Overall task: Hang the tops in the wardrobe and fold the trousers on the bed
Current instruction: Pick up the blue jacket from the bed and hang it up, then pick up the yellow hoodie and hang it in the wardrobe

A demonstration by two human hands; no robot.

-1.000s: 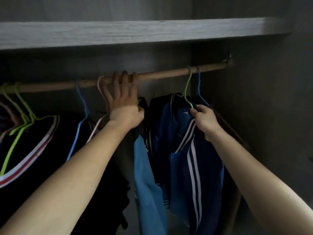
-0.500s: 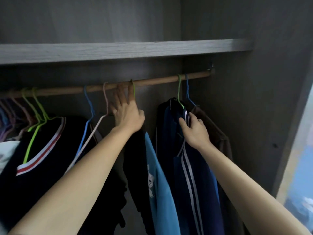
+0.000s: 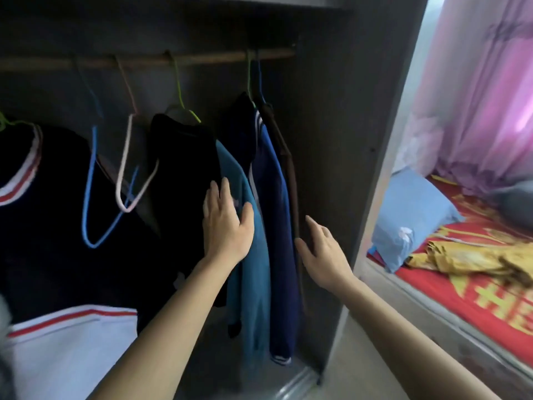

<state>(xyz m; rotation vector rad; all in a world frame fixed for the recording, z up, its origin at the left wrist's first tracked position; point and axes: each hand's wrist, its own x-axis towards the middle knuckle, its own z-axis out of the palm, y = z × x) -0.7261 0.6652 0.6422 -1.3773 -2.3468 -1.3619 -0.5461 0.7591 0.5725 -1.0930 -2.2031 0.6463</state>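
Observation:
Tops hang from a wooden rail inside the dark wardrobe. A black and teal top hangs on a green hanger, and a navy striped jacket hangs to its right. My left hand is open, with straight fingers in front of the black and teal top. My right hand is open and holds nothing, level with the jacket's lower half near the wardrobe's side wall. Yellow trousers lie crumpled on the bed at the right.
An empty blue hanger and an empty pink hanger hang left of the tops. A black top with red-white trim fills the left side. A blue pillow and pink curtain are by the bed.
Both hands have let go of the rail and hangers and dropped lower. The view has swung down and right, bringing the bed into sight.

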